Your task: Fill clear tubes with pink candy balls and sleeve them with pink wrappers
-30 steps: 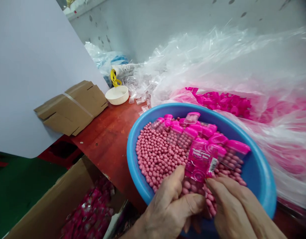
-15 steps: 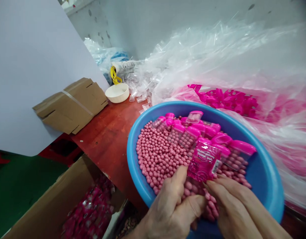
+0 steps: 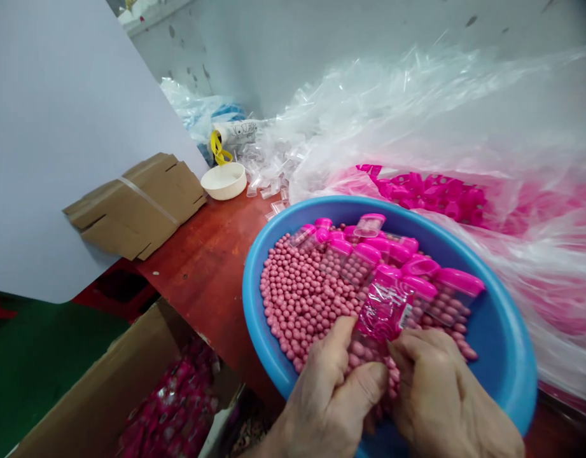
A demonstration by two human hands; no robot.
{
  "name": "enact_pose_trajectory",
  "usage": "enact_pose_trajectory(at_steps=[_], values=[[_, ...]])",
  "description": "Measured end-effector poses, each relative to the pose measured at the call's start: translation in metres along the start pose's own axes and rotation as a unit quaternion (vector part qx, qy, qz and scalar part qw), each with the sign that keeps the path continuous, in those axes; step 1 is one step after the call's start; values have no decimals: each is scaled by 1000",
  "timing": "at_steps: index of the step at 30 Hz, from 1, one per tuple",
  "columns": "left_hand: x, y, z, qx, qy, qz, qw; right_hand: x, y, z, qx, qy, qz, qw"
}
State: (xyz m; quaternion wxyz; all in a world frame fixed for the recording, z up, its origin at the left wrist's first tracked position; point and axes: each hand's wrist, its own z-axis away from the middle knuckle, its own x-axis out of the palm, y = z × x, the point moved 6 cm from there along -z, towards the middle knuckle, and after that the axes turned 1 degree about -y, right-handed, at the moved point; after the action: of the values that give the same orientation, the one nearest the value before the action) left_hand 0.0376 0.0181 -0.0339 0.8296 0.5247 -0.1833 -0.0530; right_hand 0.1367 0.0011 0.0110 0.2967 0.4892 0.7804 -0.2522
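One pink packet [image 3: 383,310], gripped by the left hand [image 3: 333,388], is over the blue basin [image 3: 507,324]; the right hand [image 3: 443,391] curls its fingers at the packet's lower edge, its grip unclear. Pink balls [image 3: 299,296] and pink-topped cases [image 3: 459,281] lie in the basin. Behind it are pink pieces [image 3: 431,194] in plastic [image 3: 555,273]; beyond its left side, a white dish [image 3: 224,183].

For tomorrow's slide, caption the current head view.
Left hand holding a shiny pink packet, right hand at its edge, over a blue basin of pink balls and pink-capped containers.
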Motion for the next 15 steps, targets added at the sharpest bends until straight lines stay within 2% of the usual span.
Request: enact_pose_trajectory(at_steps=[5, 10, 12, 15], values=[[-7, -16, 7, -12, 64, 21, 998, 4, 1, 5, 45, -4, -64, 997], [-12, -19, 12, -21, 123, 1, 992, 5, 1, 11, 40, 2, -61, 997], [-12, -19, 10, -9, 131, 15, 991, 6, 2, 9, 39, -8, -72, 997], [-8, -17, 5, 5, 114, 70, 991, 5, 0, -1, 23, -15, -76, 997]])
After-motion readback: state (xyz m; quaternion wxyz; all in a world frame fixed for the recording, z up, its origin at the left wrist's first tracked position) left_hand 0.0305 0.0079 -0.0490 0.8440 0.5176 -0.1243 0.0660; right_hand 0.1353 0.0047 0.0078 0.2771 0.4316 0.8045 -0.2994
